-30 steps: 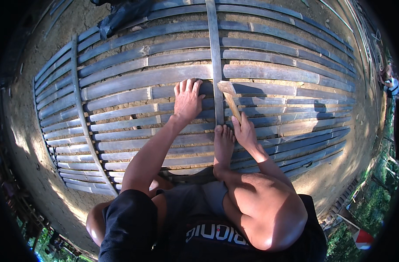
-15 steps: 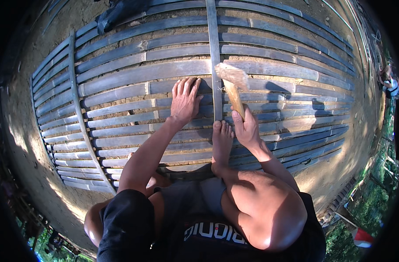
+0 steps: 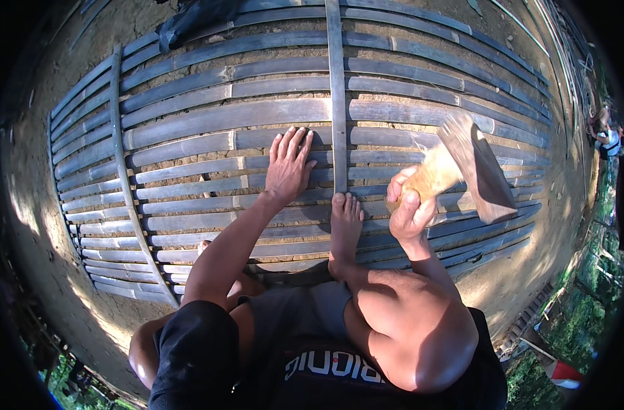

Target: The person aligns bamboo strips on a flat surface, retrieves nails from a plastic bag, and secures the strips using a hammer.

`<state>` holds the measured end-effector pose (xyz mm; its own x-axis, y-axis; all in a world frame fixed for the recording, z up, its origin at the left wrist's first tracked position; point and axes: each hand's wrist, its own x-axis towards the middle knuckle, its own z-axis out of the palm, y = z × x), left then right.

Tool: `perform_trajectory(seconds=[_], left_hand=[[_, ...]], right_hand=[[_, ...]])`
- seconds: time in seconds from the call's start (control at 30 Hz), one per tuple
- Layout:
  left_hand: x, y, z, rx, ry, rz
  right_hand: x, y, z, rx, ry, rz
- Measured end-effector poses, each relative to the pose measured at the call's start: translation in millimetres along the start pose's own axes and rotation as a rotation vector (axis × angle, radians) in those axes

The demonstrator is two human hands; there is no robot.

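Our left hand (image 3: 288,166) spread flat on grey split-bamboo slat panel (image 3: 189,130), our right hand (image 3: 409,208) fisted around pale wooden-handled hatchet (image 3: 462,164), broad blade at two o'clock, bare foot (image 3: 344,222) pressing slats.

We note the person's own body from above: bare forearms, left hand (image 3: 288,167) and right hand (image 3: 407,208) ungloved, no rings or watch seen. One bare foot (image 3: 344,222), no footwear. Dark black shorts (image 3: 196,348) over the thighs, knees uncovered. A black garment (image 3: 339,369) at the lower edge carries pale printed lettering across it.
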<state>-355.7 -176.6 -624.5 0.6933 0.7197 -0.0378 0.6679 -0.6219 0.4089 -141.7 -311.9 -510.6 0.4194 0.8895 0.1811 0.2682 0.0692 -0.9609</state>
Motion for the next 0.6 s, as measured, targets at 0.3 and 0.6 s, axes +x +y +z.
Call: perform_trajectory(seconds=[0.3,0.6], left_hand=[[-2,-4,-2,-0.027,-0.06,-0.015],[-10,0,-8,-0.027,0.115,0.001]], right_hand=[[-14,7,25,-0.22,-0.171,0.393],[-17,47,15,-0.496,-0.167,0.415]])
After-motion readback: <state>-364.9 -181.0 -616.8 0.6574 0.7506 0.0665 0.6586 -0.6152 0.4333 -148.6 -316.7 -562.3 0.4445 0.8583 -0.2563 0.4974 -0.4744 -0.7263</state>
